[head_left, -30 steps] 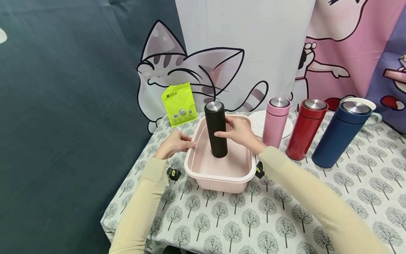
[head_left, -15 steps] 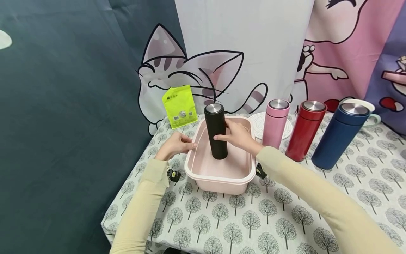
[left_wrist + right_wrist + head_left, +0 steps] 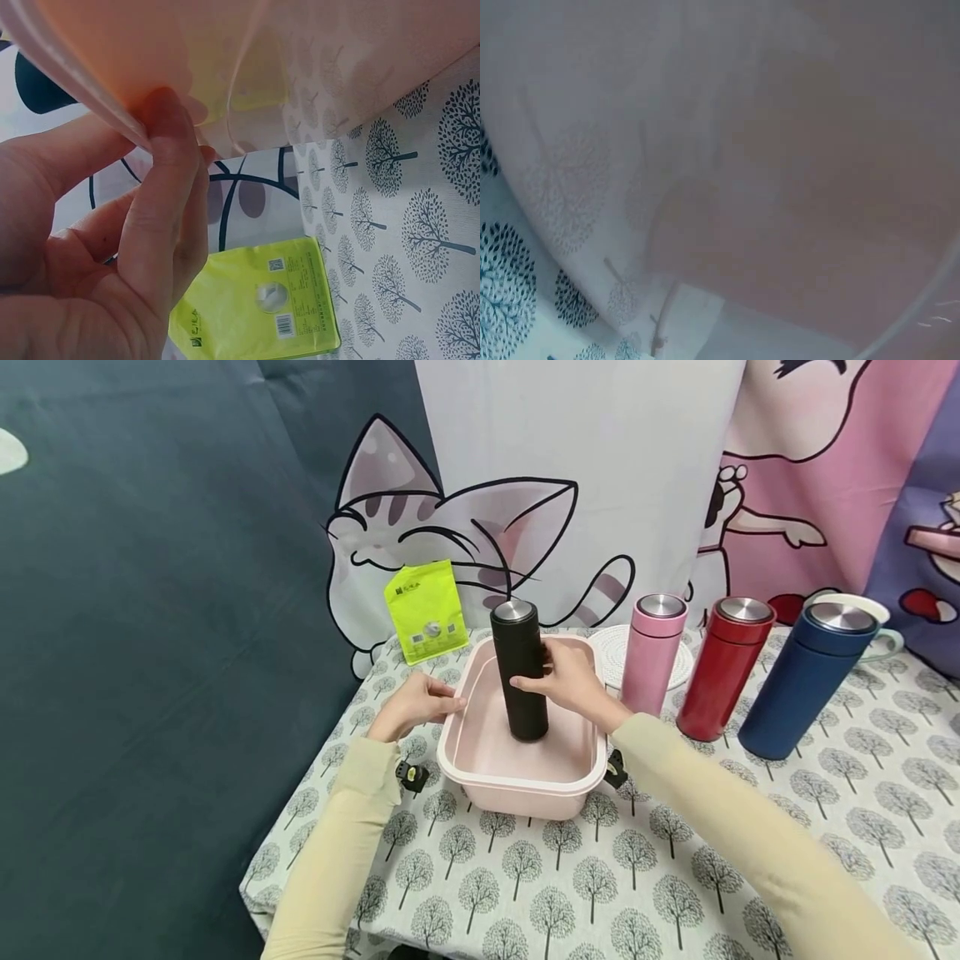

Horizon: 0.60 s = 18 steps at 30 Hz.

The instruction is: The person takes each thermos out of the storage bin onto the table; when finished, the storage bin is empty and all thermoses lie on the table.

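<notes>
A black thermos flask (image 3: 522,693) with a steel-topped lid stands slightly tilted inside a pale pink plastic basin (image 3: 480,781). My right hand (image 3: 573,681) reaches over the basin's right rim and grips the flask, thumb across its front and fingers behind. At the basin's left rim, my left hand (image 3: 420,703) pinches the edge between thumb and fingers. The left wrist view shows the left hand (image 3: 142,225) up close with its fingertips on the basin wall (image 3: 225,52). In the right wrist view the basin wall (image 3: 705,150) fills most of the picture and hides the right hand.
Pink (image 3: 654,656), red (image 3: 723,672) and blue (image 3: 806,681) flasks stand to the right. A round white mat (image 3: 611,652) and a mug (image 3: 885,643) are partly behind them. A yellow-green pouch (image 3: 426,610) leans at the back wall. Tree-print cloth (image 3: 592,885) covers the table.
The black flask and my right hand have shifted slightly to the right within the basin. My left hand keeps its hold on the rim.
</notes>
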Motion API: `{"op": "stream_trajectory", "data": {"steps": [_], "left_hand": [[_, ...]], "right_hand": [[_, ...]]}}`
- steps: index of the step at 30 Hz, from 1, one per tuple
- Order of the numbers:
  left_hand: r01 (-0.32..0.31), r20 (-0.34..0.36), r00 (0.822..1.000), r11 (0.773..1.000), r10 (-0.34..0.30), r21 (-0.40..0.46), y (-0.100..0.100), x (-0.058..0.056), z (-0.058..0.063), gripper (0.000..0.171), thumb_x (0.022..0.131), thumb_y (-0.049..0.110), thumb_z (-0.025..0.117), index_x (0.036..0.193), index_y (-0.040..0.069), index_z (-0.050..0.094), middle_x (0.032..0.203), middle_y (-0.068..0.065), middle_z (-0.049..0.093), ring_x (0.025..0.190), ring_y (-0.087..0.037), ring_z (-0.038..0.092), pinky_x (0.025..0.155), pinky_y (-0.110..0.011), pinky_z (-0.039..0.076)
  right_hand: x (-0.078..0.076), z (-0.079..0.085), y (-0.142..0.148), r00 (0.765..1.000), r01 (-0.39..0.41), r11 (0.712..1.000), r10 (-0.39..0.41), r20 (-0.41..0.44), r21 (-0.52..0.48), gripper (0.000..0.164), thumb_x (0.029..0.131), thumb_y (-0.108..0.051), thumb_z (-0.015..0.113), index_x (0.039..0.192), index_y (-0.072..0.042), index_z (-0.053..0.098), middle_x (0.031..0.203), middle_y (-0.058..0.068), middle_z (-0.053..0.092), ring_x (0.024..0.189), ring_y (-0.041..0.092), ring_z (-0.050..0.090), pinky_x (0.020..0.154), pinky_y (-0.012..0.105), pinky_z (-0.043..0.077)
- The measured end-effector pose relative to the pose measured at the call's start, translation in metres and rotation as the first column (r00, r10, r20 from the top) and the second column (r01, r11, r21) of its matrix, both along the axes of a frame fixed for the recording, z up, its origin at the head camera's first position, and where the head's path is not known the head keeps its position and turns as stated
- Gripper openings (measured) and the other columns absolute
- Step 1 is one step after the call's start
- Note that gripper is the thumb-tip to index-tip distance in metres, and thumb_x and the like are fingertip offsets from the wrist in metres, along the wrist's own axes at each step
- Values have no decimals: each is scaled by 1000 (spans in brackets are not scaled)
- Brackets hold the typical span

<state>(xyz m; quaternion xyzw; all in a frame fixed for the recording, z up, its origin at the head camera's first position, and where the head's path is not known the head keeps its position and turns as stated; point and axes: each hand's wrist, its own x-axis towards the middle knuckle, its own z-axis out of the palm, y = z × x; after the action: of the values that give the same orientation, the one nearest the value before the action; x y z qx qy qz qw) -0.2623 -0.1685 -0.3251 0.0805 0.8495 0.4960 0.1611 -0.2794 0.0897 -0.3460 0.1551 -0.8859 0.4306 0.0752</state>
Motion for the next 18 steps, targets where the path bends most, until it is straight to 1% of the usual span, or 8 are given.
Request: {"op": "stream_trajectory", "data": {"steps": [5, 10, 15, 18], "left_hand": [[-18, 13, 1000, 1000, 18, 7, -1, -1, 2, 35, 90, 7, 70, 119, -11, 63, 111, -29, 67, 95, -33, 72, 83, -35, 61], [-39, 11, 999, 999, 39, 12, 0, -2, 4, 37, 90, 7, 70, 120, -11, 62, 112, -29, 67, 95, -33, 72, 83, -35, 62], [-51, 34, 998, 998, 50, 28, -1, -2, 2, 38, 90, 6, 70, 122, -12, 61, 114, -29, 66, 94, -32, 72, 83, -35, 62], [-63, 49, 997, 997, 61, 40, -1, -1, 0, 38, 89, 5, 71, 122, -11, 61, 114, -28, 65, 92, -31, 72, 82, -35, 62]], "right_hand": [[2, 3, -1, 999, 14, 999, -15, -44, -38, 61, 80, -31, 82, 125, 0, 55, 120, 18, 66, 105, 35, 68, 90, 43, 58], [1, 6, 1, 995, 15, 999, -19, -93, -44, 60, 78, -28, 83, 124, -1, 55, 117, 18, 66, 102, 34, 68, 89, 43, 59], [3, 5, 2, 995, 22, 998, -27, -91, -55, 61, 77, -26, 84, 125, -1, 55, 117, 18, 66, 102, 34, 68, 90, 43, 58], [6, 5, 3, 995, 34, 997, -40, -87, -64, 61, 77, -27, 84, 123, -1, 56, 114, 18, 66, 101, 34, 68, 90, 42, 59]]}}
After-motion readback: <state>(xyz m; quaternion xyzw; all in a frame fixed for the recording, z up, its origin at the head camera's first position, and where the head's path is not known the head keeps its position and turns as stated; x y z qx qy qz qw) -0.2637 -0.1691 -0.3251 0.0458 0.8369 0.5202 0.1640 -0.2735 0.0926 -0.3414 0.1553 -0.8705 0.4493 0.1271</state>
